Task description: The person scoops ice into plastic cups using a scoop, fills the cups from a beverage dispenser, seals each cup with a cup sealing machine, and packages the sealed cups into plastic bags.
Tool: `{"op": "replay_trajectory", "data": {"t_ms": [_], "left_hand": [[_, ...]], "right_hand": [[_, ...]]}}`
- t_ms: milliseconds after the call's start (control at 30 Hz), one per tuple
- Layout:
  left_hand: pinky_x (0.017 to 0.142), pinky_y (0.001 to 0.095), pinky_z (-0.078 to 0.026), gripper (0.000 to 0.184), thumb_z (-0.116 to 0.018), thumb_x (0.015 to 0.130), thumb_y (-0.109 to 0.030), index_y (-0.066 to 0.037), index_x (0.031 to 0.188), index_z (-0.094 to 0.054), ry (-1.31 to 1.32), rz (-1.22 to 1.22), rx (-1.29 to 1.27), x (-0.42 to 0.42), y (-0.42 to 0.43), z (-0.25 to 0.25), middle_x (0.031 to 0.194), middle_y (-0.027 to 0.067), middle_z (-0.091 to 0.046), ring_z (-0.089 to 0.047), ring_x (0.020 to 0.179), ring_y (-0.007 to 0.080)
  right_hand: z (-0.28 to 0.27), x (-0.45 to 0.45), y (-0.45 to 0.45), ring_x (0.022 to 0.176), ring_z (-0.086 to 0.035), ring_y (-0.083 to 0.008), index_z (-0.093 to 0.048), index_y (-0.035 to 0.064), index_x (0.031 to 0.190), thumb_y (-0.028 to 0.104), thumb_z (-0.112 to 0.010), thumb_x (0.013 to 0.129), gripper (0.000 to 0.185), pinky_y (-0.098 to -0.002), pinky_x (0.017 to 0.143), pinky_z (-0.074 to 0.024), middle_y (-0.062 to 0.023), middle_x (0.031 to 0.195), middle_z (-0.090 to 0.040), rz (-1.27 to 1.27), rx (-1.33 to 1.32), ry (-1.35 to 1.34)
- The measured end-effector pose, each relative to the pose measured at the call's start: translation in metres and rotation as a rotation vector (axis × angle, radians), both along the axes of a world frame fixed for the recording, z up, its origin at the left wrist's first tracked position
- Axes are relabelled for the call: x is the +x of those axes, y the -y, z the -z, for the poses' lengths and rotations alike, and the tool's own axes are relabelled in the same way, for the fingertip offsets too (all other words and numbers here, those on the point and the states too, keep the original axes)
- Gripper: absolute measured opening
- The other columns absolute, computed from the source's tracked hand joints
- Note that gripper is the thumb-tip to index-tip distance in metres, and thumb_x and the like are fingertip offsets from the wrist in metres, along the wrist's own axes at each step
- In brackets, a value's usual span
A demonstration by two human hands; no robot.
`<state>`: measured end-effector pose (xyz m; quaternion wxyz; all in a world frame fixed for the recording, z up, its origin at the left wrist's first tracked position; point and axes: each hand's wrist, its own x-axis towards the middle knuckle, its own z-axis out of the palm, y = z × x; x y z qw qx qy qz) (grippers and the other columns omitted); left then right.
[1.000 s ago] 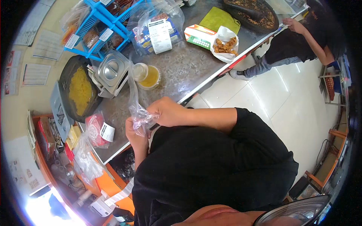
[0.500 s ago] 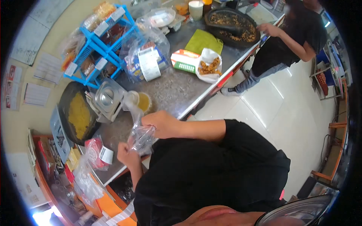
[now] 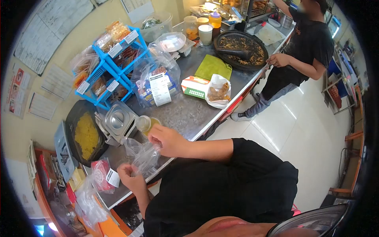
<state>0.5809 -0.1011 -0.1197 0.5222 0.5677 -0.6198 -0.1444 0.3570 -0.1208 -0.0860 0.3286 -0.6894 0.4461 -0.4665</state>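
Observation:
A clear plastic bag (image 3: 144, 158) is stretched between my two hands over the counter's front edge. My right hand (image 3: 167, 140) is closed on its upper right side, and my left hand (image 3: 132, 177) pinches the lower left side. Just beyond my right hand stands a clear container of yellowish liquid (image 3: 146, 124), partly hidden by the hand. Left of my left hand lies a red item in clear plastic (image 3: 100, 173) with a white label. A lidded metal container (image 3: 118, 120) stands behind the bag.
A dark tray of yellow food (image 3: 86, 136) lies at left. Blue racks (image 3: 106, 73) hold packaged goods, beside a bagged package with a receipt (image 3: 160, 89). Farther along are fried food in a paper-lined box (image 3: 218, 93), a green cloth (image 3: 213, 68) and a black pan (image 3: 242, 49). A co-worker (image 3: 304, 47) stands at right.
My view has tilted up, showing more of the far counter. The bag has been lowered and spread wider between my hands. The co-worker's other arm is now raised.

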Motion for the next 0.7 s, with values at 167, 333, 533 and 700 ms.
{"op": "replay_trajectory", "data": {"t_ms": [167, 333, 533, 700], "left_hand": [[0.059, 0.025, -0.039, 0.02, -0.061, 0.074, 0.005, -0.005, 0.089, -0.053, -0.026, 0.063, 0.189, -0.016, -0.011, -0.015, 0.066, -0.0001, -0.044, -0.043, 0.061, 0.0105], [0.058, 0.0247, -0.038, 0.018, -0.06, 0.073, 0.003, -0.005, 0.087, -0.053, 0.175, -0.151, 0.141, -0.004, -0.008, -0.003, 0.069, 0.0018, -0.044, -0.043, 0.063, 0.0108], [0.06, 0.0247, -0.041, 0.022, -0.063, 0.069, 0.005, -0.004, 0.087, -0.054, -0.094, -0.008, -0.188, 0.015, 0.009, -0.017, 0.075, 0.0016, -0.048, -0.048, 0.065, 0.0123], [0.053, 0.0214, -0.036, 0.023, -0.065, 0.066, 0.004, -0.006, 0.084, -0.055, -0.023, -0.04, 0.103, 0.003, -0.013, -0.02, 0.066, 0.0, -0.046, -0.044, 0.057, 0.0079]], "right_hand": [[0.011, 0.02, -0.004, 0.081, -0.058, -0.0329, -0.049, 0.0094, 0.09, 0.001, -0.06, 0.068, 0.026, -0.0418, 0.067, -0.0453, -0.0106, 0.08, -0.055, -0.145, -0.024, -0.057], [0.006, 0.024, 0.0, 0.083, -0.058, -0.0348, -0.05, 0.0088, 0.089, 0.001, -0.057, 0.07, 0.021, -0.0428, 0.068, -0.0456, -0.0117, 0.083, -0.057, -0.159, -0.04, -0.206], [0.004, 0.039, 0.002, 0.08, -0.059, -0.0334, -0.052, 0.0076, 0.085, -0.001, -0.06, 0.067, 0.022, -0.0408, 0.067, -0.047, -0.0115, 0.081, -0.058, -0.16, -0.11, -0.242], [0.002, 0.037, 0.01, 0.071, -0.058, -0.0322, -0.051, 0.0081, 0.078, 0.0, -0.066, 0.061, 0.024, -0.0393, 0.06, -0.0457, -0.0098, 0.072, -0.056, -0.102, -0.2, -0.125]]}}
